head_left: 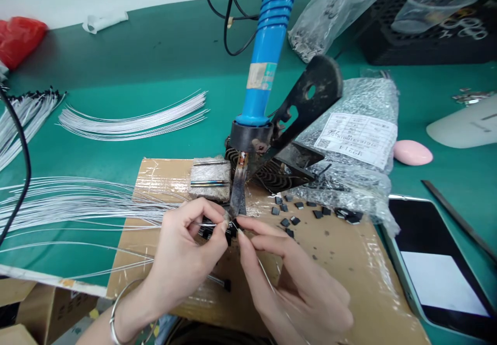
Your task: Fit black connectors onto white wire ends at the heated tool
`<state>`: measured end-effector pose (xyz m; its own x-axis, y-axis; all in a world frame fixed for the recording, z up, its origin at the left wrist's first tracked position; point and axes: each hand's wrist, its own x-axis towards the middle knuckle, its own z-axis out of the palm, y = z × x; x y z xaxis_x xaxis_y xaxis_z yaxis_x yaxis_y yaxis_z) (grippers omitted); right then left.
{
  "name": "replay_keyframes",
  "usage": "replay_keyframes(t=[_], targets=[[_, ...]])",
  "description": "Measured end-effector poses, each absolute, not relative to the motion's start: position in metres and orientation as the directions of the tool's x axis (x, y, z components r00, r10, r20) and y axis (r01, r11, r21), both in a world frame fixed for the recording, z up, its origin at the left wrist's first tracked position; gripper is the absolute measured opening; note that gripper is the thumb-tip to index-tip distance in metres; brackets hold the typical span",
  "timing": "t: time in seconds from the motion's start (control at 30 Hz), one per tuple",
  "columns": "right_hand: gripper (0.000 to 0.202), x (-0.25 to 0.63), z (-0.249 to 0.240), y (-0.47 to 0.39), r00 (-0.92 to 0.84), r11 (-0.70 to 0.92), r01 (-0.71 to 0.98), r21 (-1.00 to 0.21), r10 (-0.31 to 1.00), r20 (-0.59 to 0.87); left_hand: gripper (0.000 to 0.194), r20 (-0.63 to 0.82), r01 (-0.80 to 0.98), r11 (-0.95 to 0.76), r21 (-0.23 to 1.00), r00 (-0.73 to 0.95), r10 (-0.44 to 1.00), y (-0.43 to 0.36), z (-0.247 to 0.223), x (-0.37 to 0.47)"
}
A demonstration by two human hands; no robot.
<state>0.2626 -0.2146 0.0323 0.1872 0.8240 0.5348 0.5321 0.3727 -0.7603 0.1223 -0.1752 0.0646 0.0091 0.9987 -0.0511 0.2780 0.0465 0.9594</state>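
A soldering iron [267, 44] with a blue handle is clamped tip-down in a black holder [306, 104]. Just below its tip [238, 189], the fingertips of both hands nearly meet. My left hand [188, 257] pinches a thin white wire between thumb and forefinger; its end by the tip is hard to make out. My right hand [291, 277] pinches a thin strand of solder wire [266, 272], which runs back under the fingers along the palm. Small black pieces lie partly hidden behind the fingertips. More white wires [89, 205] stretch leftward from beside my left hand.
Cardboard [349, 267] covers the work spot, with small black square pieces [295, 220] scattered on it. A tip-cleaning block [210, 179] and a black fan [272, 169] stand behind. Rightward are a phone [442, 267], a bubble-wrap package [349, 122] and a metal strip [458, 215].
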Motion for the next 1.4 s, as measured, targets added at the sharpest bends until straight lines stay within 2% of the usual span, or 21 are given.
replay_keyframes(t=[0.33,0.43,0.5,0.53,0.6,0.67,0.73,0.83,0.9,0.93,1.03,1.17,1.2,1.3,1.4], targets=[[0.017,0.268,0.020,-0.220,0.181,0.356,0.472,-0.806,0.856,0.484,0.014,-0.070,0.256,0.062,0.965,0.021,0.997,-0.176,0.058,0.120],[0.010,0.278,0.017,-0.223,0.374,0.191,0.390,-0.901,0.861,0.344,0.014,-0.062,0.303,0.050,0.952,0.030,0.998,-0.178,0.052,0.113],[0.006,0.292,0.014,-0.223,0.527,0.091,0.222,-0.971,0.827,0.198,0.014,-0.036,0.392,0.020,0.920,0.032,0.999,-0.181,0.047,0.106],[0.015,0.300,0.012,-0.223,0.574,0.088,0.094,-0.992,0.809,0.126,0.014,-0.009,0.447,-0.009,0.894,0.037,0.999,-0.183,0.045,0.103],[0.023,0.320,0.005,-0.223,0.577,0.159,-0.182,-0.970,0.816,0.026,0.014,0.082,0.541,-0.107,0.835,0.070,0.994,-0.187,0.041,0.096],[0.036,0.342,-0.005,-0.225,0.602,0.112,-0.298,-0.948,0.793,-0.095,0.014,0.201,0.597,-0.233,0.768,0.120,0.972,-0.191,0.040,0.090],[0.043,0.360,-0.016,-0.227,0.626,0.053,-0.304,-0.951,0.764,-0.158,0.014,0.305,0.642,-0.335,0.690,0.163,0.938,-0.194,0.042,0.083],[0.044,0.375,-0.029,-0.228,0.695,0.030,-0.260,-0.965,0.700,-0.166,0.015,0.406,0.725,-0.425,0.542,0.217,0.888,-0.189,0.047,0.068],[0.043,0.378,-0.033,-0.226,0.721,0.010,-0.239,-0.971,0.672,-0.170,0.012,0.443,0.816,-0.452,0.360,0.277,0.853,-0.171,0.048,0.054],[0.042,0.378,-0.034,-0.225,0.724,-0.010,-0.241,-0.970,0.664,-0.187,0.013,0.463,0.875,-0.442,0.197,0.314,0.829,-0.157,0.048,0.046],[0.040,0.374,-0.036,-0.221,0.720,-0.054,-0.239,-0.970,0.660,-0.214,0.017,0.406,0.925,-0.375,0.054,0.323,0.855,-0.102,0.041,0.023],[0.035,0.370,-0.040,-0.221,0.705,-0.043,-0.193,-0.980,0.689,-0.169,0.018,0.252,0.939,-0.341,-0.037,0.339,0.906,-0.027,0.026,0.005],[0.033,0.370,-0.041,-0.222,0.701,-0.040,-0.189,-0.981,0.694,-0.163,0.023,0.216,0.940,-0.339,-0.046,0.340,0.915,-0.013,0.022,0.003],[0.030,0.367,-0.041,-0.223,0.697,-0.025,-0.176,-0.984,0.702,-0.142,0.035,0.148,0.942,-0.333,-0.037,0.335,0.930,0.010,0.013,0.000],[0.031,0.363,-0.036,-0.224,0.707,-0.015,-0.163,-0.986,0.695,-0.128,0.035,0.142,0.952,-0.307,0.018,0.301,0.943,0.016,0.009,-0.004]])
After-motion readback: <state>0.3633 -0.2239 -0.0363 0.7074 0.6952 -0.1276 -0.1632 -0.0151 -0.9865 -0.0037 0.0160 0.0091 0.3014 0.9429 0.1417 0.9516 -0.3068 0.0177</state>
